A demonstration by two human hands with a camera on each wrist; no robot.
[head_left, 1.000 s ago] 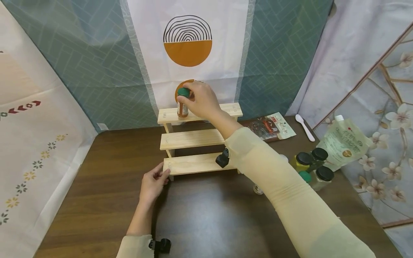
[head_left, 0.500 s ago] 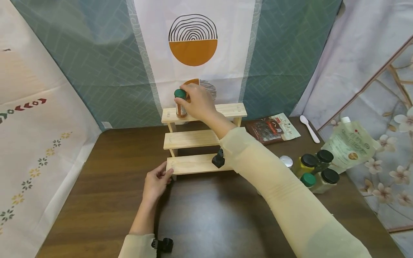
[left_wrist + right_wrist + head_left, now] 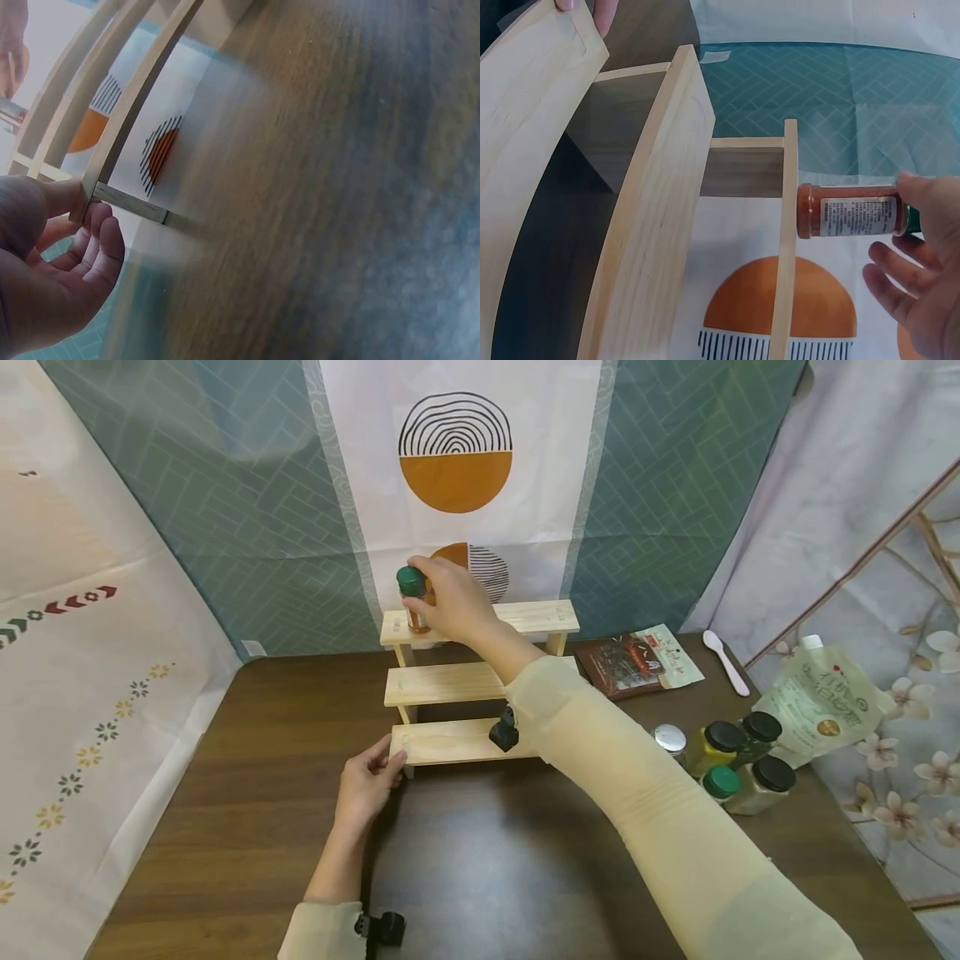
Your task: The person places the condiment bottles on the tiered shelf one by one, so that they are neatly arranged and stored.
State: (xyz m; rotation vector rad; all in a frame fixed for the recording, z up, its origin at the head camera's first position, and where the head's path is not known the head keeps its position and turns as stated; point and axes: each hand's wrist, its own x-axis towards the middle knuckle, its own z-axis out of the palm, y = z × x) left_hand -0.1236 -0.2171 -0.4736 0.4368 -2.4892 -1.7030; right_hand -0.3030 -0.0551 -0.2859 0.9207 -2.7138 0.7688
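Observation:
A three-tier wooden step rack (image 3: 442, 683) stands at the back of the table. On its top tier, near the left end, a spice jar (image 3: 847, 211) with a green lid and reddish-brown contents is upright. My right hand (image 3: 453, 597) pinches this jar by its lid between thumb and fingers. In the right wrist view, the jar's base looks to be against the board. At the lowest tier's left end, my left hand (image 3: 365, 781) grips the board's corner, thumb on top and fingers beneath, as the left wrist view (image 3: 64, 255) also shows.
Right of the rack lie a brown food packet (image 3: 633, 662) and a white spoon (image 3: 725, 663). Several jars with black, green (image 3: 722, 782) and silver lids (image 3: 669, 739) stand beside a spouted pouch (image 3: 821, 700). A patterned cloth (image 3: 292, 527) hangs behind the rack.
My right hand has shifted the spice jar a little left along the top tier. My left hand keeps its grip on the rack. The head view has shifted slightly.

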